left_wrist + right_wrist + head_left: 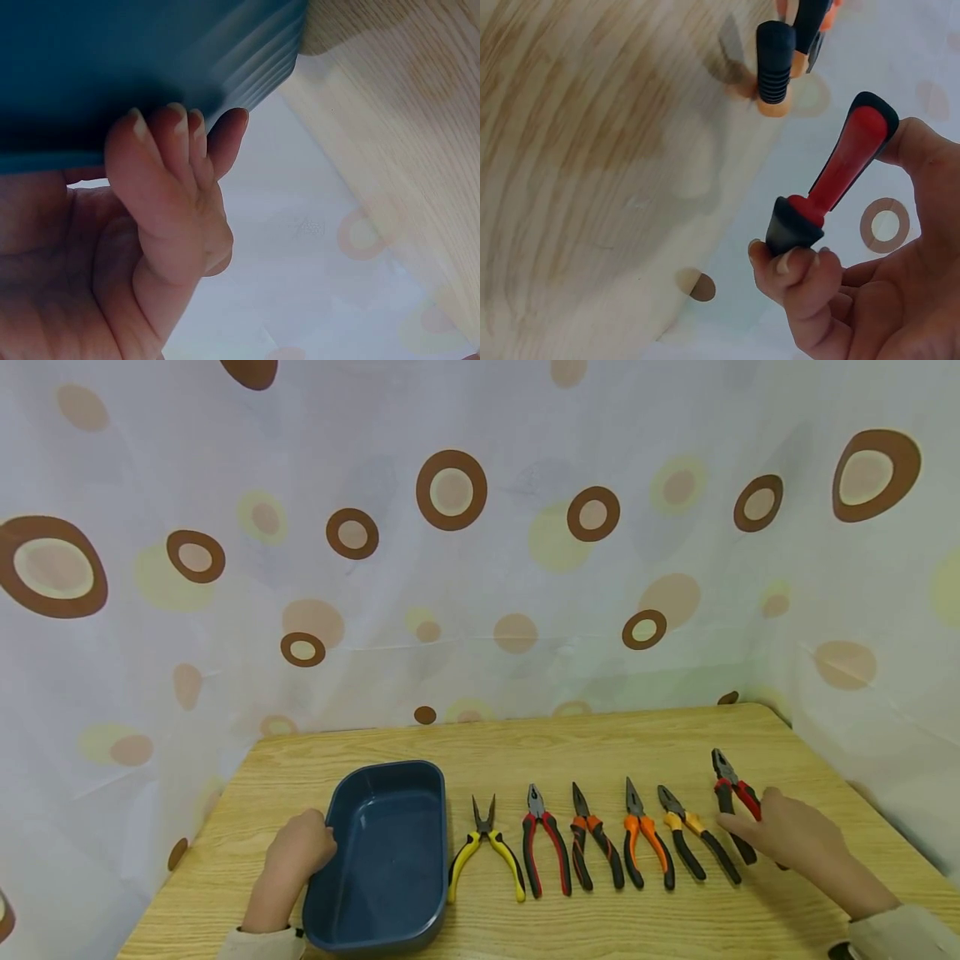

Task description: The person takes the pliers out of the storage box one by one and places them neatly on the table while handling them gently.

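Note:
A deep blue rectangular tray (pixel 386 868) sits at the left of the table. My left hand (pixel 300 845) grips its left rim, fingertips (pixel 174 124) against the wall in the left wrist view. On the right, my right hand (pixel 798 833) holds red-and-black pliers (pixel 726 797) by the handles, with the head pointing away from me. In the right wrist view, the ends of the handles (pixel 851 154) stand apart, with fingers curled at one and the thumb side at the other. The closest other tool is the yellow-and-black pliers (pixel 693 831) to its left.
Between the tray and my right hand, several pliers lie in a row, heads away: yellow-handled long-nose (pixel 465 857), red-and-black (pixel 529 847), red-orange-and-black (pixel 579 843) and orange-and-black (pixel 632 831). A patterned curtain (pixel 480 568) hangs behind the wooden table (pixel 585 743).

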Tool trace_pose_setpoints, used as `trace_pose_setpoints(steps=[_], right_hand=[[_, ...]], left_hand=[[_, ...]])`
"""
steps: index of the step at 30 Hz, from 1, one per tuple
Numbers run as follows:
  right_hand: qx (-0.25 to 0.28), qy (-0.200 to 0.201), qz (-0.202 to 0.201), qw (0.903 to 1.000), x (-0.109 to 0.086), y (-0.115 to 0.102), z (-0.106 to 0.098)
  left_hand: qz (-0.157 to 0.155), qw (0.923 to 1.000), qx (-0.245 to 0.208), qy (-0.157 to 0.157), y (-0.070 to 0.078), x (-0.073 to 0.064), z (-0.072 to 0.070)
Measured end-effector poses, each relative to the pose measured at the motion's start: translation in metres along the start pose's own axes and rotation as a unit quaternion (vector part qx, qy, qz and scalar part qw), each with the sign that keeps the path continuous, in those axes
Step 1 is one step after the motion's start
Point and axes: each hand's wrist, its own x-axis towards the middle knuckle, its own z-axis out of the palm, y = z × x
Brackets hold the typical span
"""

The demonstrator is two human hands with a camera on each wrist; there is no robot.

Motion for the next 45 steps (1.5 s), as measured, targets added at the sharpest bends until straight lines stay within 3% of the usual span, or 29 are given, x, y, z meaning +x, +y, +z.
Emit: trace_pose_setpoints(steps=[21, 45], right_hand=[[-0.007, -0.049, 0.027, 0.9984, 0.012, 0.028, 0.017], [-0.031, -0.044, 0.041, 0.9977, 0.013, 0.023, 0.025]], left_hand=[[0.010, 0.9999, 0.009, 0.005, 0.000, 0.001, 0.001], [0.006, 1.0000, -0.001, 0.002, -0.001, 0.000, 0.000]])
